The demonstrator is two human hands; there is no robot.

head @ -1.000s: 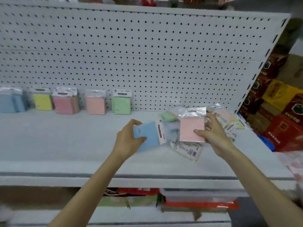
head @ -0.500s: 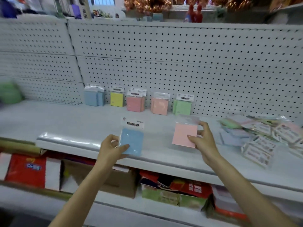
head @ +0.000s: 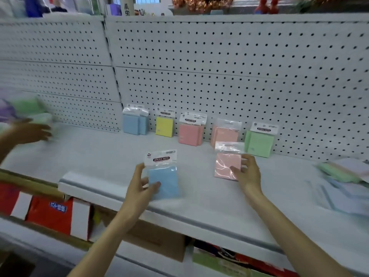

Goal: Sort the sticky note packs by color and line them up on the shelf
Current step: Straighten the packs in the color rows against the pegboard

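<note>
Now nearer row | left hand: blue pack | right hand: pink pack

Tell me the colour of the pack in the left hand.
Light blue; the pack held by the left hand shows clearly in the head view.

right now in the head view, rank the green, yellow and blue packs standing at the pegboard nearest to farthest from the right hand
1. green pack, right end of the row, just behind the right hand.
2. yellow pack, second from left.
3. blue packs, left end.
</note>
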